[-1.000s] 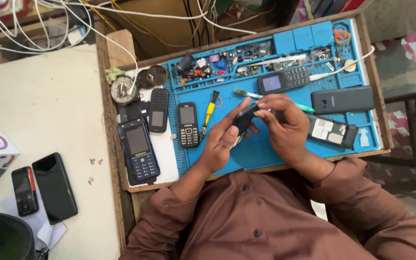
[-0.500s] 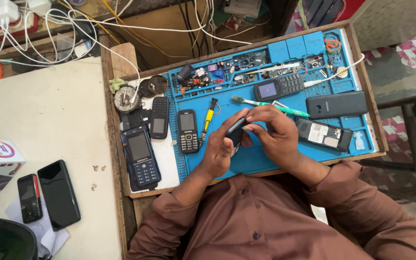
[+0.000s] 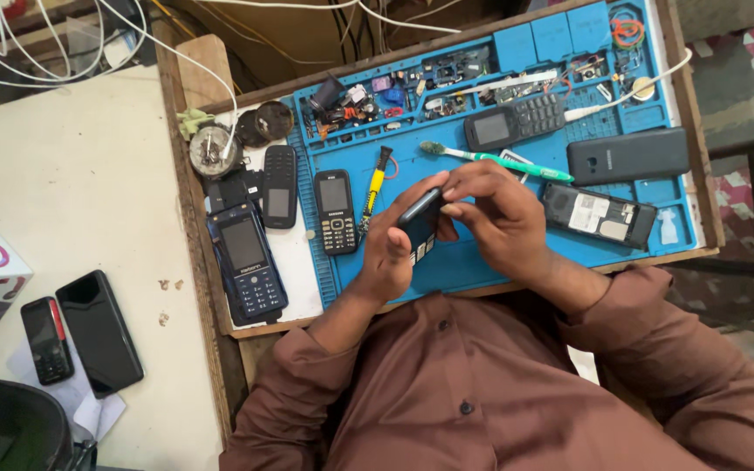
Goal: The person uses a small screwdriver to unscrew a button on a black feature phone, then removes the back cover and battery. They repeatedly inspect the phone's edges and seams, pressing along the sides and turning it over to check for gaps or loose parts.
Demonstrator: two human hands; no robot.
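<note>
Head view: both hands meet over the near middle of the blue work mat [image 3: 482,270], holding one small dark phone [image 3: 419,220] between them, tilted, one end up. Left hand [image 3: 394,253] wraps it from below, thumb pressed on its face, fingers closed around the body. Right hand [image 3: 499,214] covers the upper end, fingertips curled onto the edge (can't tell if anything is being pried; fingers hide that end). A bit of keypad shows under the left thumb.

Around it on the mat: black keypad phone [image 3: 335,211] lying flat just left of the hands, yellow-handled screwdriver [image 3: 375,187] beside it, green toothbrush [image 3: 495,159] just above the right hand. Opened phone body [image 3: 599,215] with its insides showing lies right of the right hand; a black back cover [image 3: 628,155] above that. Grey keypad phone [image 3: 517,122] further back, near the parts compartments.

Left of the mat, on a white sheet: blue keypad phone [image 3: 246,262] and a slim black handset [image 3: 279,185].

On the pale table [image 3: 63,174], well apart: black smartphone [image 3: 99,331], small black-and-red phone [image 3: 45,340].
</note>
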